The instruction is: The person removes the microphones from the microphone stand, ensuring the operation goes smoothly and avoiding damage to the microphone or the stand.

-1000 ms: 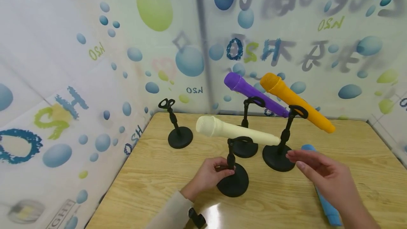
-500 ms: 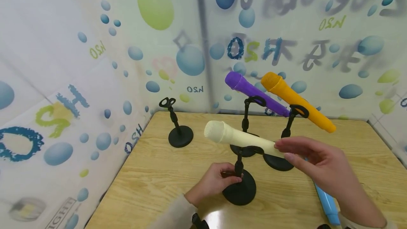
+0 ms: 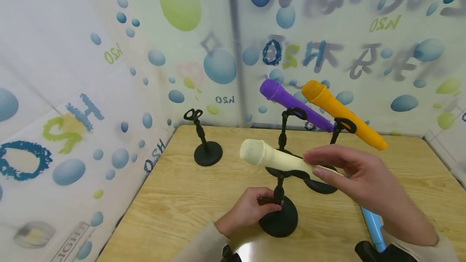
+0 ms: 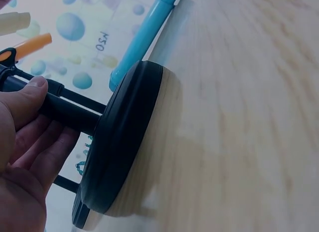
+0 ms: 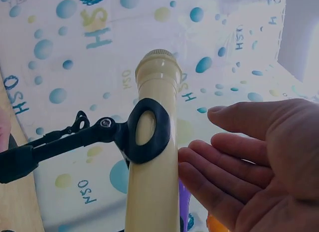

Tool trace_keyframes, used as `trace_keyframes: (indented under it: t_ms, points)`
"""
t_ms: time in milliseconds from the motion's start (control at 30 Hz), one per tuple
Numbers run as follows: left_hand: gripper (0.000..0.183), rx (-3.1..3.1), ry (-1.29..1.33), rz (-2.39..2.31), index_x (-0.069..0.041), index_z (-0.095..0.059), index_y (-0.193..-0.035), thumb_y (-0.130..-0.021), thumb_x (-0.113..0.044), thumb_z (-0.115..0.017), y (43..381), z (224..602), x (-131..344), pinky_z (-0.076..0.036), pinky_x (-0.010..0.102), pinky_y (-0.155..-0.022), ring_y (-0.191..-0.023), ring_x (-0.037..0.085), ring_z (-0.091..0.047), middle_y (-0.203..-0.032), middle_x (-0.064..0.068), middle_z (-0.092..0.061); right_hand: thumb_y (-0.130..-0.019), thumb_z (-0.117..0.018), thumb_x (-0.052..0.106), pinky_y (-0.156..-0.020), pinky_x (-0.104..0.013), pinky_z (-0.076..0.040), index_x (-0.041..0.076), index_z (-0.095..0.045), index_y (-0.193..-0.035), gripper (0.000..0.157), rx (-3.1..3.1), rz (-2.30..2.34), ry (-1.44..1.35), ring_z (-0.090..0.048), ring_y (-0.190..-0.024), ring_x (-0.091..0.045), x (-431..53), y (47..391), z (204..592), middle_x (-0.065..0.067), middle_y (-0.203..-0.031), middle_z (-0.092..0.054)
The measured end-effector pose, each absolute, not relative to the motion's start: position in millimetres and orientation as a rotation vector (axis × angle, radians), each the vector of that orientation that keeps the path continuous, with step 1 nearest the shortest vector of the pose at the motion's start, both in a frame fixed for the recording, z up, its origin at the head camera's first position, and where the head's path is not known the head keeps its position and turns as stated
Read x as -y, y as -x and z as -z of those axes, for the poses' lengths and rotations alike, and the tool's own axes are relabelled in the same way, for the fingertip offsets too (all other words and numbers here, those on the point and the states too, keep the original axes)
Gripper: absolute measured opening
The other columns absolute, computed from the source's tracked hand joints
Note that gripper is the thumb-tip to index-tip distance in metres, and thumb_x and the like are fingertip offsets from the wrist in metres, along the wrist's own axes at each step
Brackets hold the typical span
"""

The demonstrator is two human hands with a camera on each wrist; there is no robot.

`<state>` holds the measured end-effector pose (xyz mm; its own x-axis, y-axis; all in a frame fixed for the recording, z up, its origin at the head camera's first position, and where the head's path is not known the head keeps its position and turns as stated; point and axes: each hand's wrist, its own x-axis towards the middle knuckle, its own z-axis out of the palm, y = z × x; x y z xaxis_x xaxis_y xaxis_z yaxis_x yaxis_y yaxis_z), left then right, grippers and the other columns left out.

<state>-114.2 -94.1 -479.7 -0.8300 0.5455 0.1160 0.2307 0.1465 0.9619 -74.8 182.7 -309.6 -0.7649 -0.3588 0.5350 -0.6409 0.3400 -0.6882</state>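
A cream microphone [image 3: 267,157] lies in the clip [image 5: 162,127] of a black desk stand [image 3: 284,225], its head pointing left in the head view. My left hand [image 3: 255,207] grips the stand's post just above the round base; the left wrist view shows the thumb [image 4: 32,92] on one side and fingers curled under. Beside the microphone's tail end is my right hand [image 3: 367,177], fingers loosely bent and thumb apart. In the right wrist view its fingertips reach the microphone's side without wrapping round it.
Behind stand a purple microphone [image 3: 302,106] and an orange microphone [image 3: 346,116], each in a black stand. A blue microphone [image 3: 372,223] lies at the right, partly hidden by my right arm. Another black stand [image 3: 207,153] with a bare clip is at the back left.
My left hand has shifted the stand and cream microphone slightly right and nearer. My right hand has moved up and left to the microphone's tail end.
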Motion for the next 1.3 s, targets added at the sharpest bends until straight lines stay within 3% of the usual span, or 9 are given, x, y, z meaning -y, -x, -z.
trace_keyframes:
  t_ms: [367,700,967,1133,1300]
  points:
    - [0.017,-2.15,-0.766,-1.741,0.004,-0.077,-0.112,-0.097,-0.003,-0.08,107.5,476.1,89.4,-0.062,0.022,-0.09,-0.103,0.004,-0.076,-0.113,0.024,-0.08,-0.092,-0.079,-0.009,-0.098,-0.012,-0.055,0.013,-0.077,-0.129,0.044,2.29,-1.33,-0.993,-0.072,-0.114,-0.001,-165.9,81.0,298.6,0.012,-0.128,-0.077]
    - [0.018,-2.159,-0.783,-1.718,0.004,-0.077,-0.112,-0.097,-0.003,-0.08,103.8,474.5,84.5,-0.061,0.02,-0.091,-0.103,0.003,-0.076,-0.113,0.023,-0.08,-0.082,-0.089,-0.004,-0.097,-0.012,-0.055,0.017,-0.078,-0.129,0.053,2.234,-1.175,-1.106,-0.071,-0.116,-0.005,-152.2,83.7,289.0,0.001,-0.125,-0.08]
    - [0.016,-2.178,-0.812,-1.723,0.003,-0.078,-0.111,-0.096,-0.004,-0.08,103.9,475.3,83.4,-0.06,0.021,-0.092,-0.104,0.008,-0.076,-0.111,0.023,-0.081,-0.076,-0.096,0.004,-0.085,-0.029,-0.065,0.019,-0.078,-0.13,0.058,2.287,-1.003,-1.073,-0.076,-0.108,-0.019,-143.5,82.6,286.9,0.0,-0.126,-0.08]
    - [0.016,-2.184,-0.811,-1.724,0.002,-0.078,-0.11,-0.096,-0.006,-0.081,103.4,475.3,81.8,-0.06,0.021,-0.092,-0.103,0.005,-0.076,-0.111,0.021,-0.081,-0.074,-0.098,0.007,-0.081,-0.033,-0.066,0.016,-0.079,-0.127,0.057,2.284,-1.009,-1.059,-0.077,-0.105,-0.024,-139.9,82.7,289.2,-0.004,-0.125,-0.08]
    - [0.015,-2.194,-0.804,-1.711,0.001,-0.079,-0.11,-0.096,-0.006,-0.081,102.1,474.6,80.2,-0.06,0.021,-0.092,-0.106,0.011,-0.078,-0.111,0.019,-0.081,-0.075,-0.099,0.011,-0.08,-0.036,-0.066,0.015,-0.079,-0.125,0.054,2.293,-1.004,-1.03,-0.077,-0.104,-0.025,-137.8,82.2,291.2,-0.004,-0.123,-0.08]
